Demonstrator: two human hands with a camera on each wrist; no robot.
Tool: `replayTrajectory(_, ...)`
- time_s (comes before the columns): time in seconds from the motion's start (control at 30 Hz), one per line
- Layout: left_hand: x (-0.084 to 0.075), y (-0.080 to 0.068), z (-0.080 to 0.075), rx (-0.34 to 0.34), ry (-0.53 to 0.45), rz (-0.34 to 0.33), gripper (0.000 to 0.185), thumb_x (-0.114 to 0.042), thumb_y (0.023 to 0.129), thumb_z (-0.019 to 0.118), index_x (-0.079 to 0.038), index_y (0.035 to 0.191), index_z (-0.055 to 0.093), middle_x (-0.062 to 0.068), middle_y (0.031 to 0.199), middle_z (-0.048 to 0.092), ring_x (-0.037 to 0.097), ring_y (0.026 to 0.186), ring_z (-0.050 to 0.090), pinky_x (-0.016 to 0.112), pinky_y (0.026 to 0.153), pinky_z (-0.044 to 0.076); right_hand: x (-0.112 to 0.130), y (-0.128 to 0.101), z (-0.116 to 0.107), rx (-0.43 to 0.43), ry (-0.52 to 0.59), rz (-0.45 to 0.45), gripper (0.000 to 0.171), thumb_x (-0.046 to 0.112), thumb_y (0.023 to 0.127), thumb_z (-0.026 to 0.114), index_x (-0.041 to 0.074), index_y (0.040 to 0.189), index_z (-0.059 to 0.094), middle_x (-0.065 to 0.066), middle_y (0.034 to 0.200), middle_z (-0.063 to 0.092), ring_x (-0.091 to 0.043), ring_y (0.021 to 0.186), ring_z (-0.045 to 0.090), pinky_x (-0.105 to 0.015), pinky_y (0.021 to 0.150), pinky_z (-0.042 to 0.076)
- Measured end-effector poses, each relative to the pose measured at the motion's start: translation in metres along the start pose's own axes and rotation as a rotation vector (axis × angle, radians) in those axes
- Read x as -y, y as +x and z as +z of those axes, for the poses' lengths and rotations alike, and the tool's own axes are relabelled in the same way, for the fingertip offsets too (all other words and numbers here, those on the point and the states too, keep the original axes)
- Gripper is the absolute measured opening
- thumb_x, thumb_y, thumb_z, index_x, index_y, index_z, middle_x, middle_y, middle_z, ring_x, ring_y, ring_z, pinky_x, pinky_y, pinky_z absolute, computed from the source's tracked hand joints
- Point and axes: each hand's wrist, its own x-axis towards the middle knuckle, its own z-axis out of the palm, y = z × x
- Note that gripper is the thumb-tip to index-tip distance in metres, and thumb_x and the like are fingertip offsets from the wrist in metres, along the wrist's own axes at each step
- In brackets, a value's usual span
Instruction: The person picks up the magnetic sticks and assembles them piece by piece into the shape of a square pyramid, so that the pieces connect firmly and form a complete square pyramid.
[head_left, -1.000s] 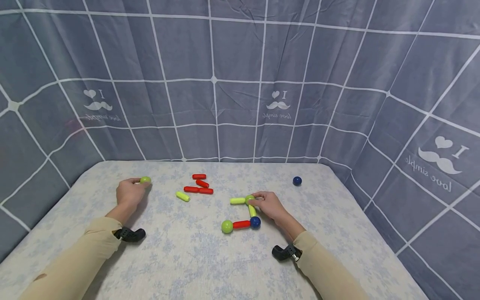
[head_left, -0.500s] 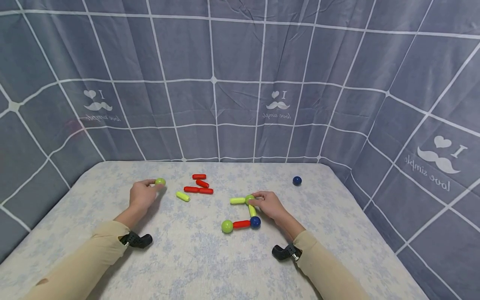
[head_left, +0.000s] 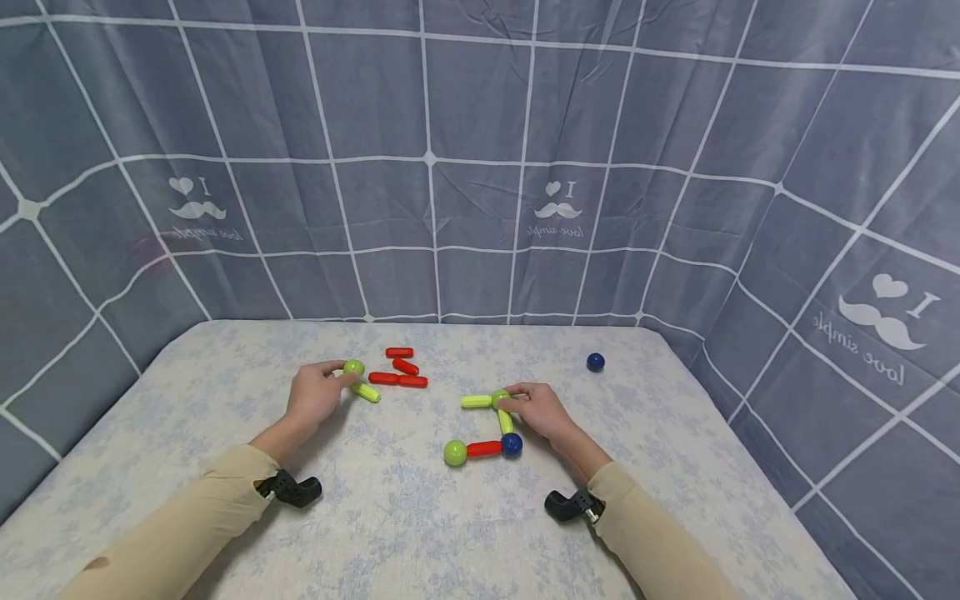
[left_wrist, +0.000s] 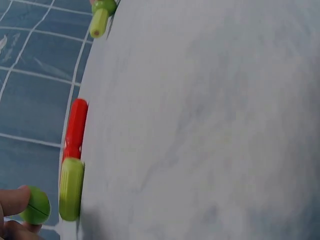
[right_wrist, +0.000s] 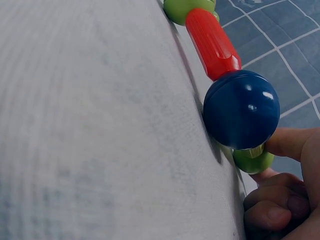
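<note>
My left hand (head_left: 315,395) pinches a green ball (head_left: 354,367) between thumb and fingertips, beside a loose yellow-green rod (head_left: 366,392). In the left wrist view that ball (left_wrist: 36,206) shows close to the rod's end (left_wrist: 71,190). With thumb and fingers my right hand (head_left: 542,410) grips another green ball (head_left: 499,397), which joins two yellow-green rods. One rod (head_left: 476,402) points left; the other (head_left: 506,422) runs to a blue ball (head_left: 512,445). From there a red rod (head_left: 483,449) links to a green ball (head_left: 455,452). The right wrist view has the blue ball (right_wrist: 241,109) in front of the fingers.
Several red rods (head_left: 399,380) lie just right of my left hand. A loose blue ball (head_left: 596,362) sits at the back right of the cloth-covered table (head_left: 390,525). A grey curtain with white lines (head_left: 480,200) stands behind the table's far edge.
My left hand has carried its green ball rightward across the table, from the far left to the loose yellow-green rod. My right hand keeps its hold in the same place.
</note>
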Motion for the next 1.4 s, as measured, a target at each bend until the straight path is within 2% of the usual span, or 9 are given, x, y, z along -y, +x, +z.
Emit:
replayTrajectory(0.23,-0.014,-0.009,0.013,0.066,-0.01,0.069,0.05,-0.027,0.097,0.067,0.001,0.139,0.059,-0.002,0.064,0.036,0.012,0.052,0.033,0.027,0.046,0.03,0.0,0.0,-0.001,0.002,0.004,0.007,0.037,0.034,0.09,0.074,0.013,0.12,0.073,0.004,0.062,0.042,-0.014,0.059,0.039,-0.028,0.055,0.034)
replayTrajectory(0.37,-0.019,-0.012,0.023,0.097,-0.003,0.103,0.048,-0.028,0.096,0.068,-0.002,0.137,0.061,0.005,0.068,0.047,0.013,0.052,0.039,0.027,0.046,0.033,0.0,0.001,-0.001,-0.008,-0.004,0.015,0.036,0.035,0.09,0.074,0.014,0.119,0.074,0.004,0.064,0.041,-0.014,0.06,0.038,-0.028,0.056,0.034)
replayTrajectory(0.47,-0.022,-0.015,0.03,0.121,-0.008,0.098,0.048,-0.028,0.096,0.068,-0.004,0.137,0.062,0.012,0.092,0.064,0.014,0.06,0.049,0.027,0.051,0.038,0.0,0.0,-0.001,-0.01,-0.008,0.015,0.037,0.035,0.09,0.074,0.013,0.12,0.073,0.003,0.066,0.043,-0.014,0.062,0.04,-0.028,0.057,0.034)
replayTrajectory(0.6,-0.026,-0.02,0.037,0.149,-0.014,0.102,0.048,-0.03,0.096,0.068,-0.005,0.136,0.063,0.014,0.12,0.065,0.015,0.074,0.051,0.028,0.061,0.041,0.0,0.0,0.0,-0.006,-0.003,0.009,0.037,0.035,0.09,0.074,0.013,0.12,0.073,0.004,0.066,0.044,-0.014,0.063,0.042,-0.028,0.058,0.036)
replayTrajectory(1.0,-0.042,-0.029,0.062,0.175,0.024,0.193,0.042,-0.028,0.092,0.074,-0.004,0.127,0.07,0.007,0.082,0.06,0.017,0.071,0.046,0.028,0.059,0.035,-0.001,0.001,0.0,-0.019,-0.007,0.023,0.036,0.035,0.09,0.074,0.014,0.119,0.074,0.003,0.068,0.046,-0.014,0.061,0.04,-0.028,0.057,0.034)
replayTrajectory(1.1,-0.043,-0.03,0.07,0.193,0.006,0.191,0.041,-0.028,0.09,0.076,-0.005,0.125,0.071,0.0,0.066,0.045,0.015,0.059,0.039,0.028,0.053,0.03,-0.001,0.001,0.0,-0.016,-0.006,0.028,0.036,0.035,0.089,0.075,0.014,0.119,0.074,0.005,0.062,0.04,-0.013,0.06,0.038,-0.028,0.056,0.033)
replayTrajectory(1.2,-0.045,-0.032,0.077,0.203,0.003,0.167,0.043,-0.029,0.089,0.078,-0.006,0.125,0.072,0.0,0.067,0.047,0.015,0.056,0.038,0.027,0.051,0.03,-0.001,0.0,0.0,-0.015,-0.011,0.02,0.038,0.036,0.09,0.074,0.013,0.12,0.073,0.005,0.06,0.037,-0.013,0.06,0.038,-0.028,0.056,0.034)
replayTrajectory(1.33,-0.046,-0.035,0.082,0.212,0.012,0.145,0.044,-0.029,0.088,0.078,-0.006,0.125,0.071,0.01,0.1,0.068,0.019,0.074,0.052,0.029,0.06,0.039,-0.001,0.001,0.001,-0.012,-0.009,0.019,0.039,0.036,0.09,0.074,0.013,0.121,0.073,0.003,0.065,0.042,-0.014,0.062,0.04,-0.028,0.057,0.035)
replayTrajectory(1.4,-0.047,-0.036,0.085,0.218,0.018,0.142,0.044,-0.028,0.088,0.078,-0.005,0.125,0.071,0.013,0.122,0.068,0.023,0.092,0.059,0.033,0.071,0.046,0.0,0.001,0.002,-0.014,-0.008,0.024,0.039,0.037,0.089,0.075,0.014,0.121,0.073,0.003,0.069,0.046,-0.014,0.063,0.04,-0.028,0.058,0.035)
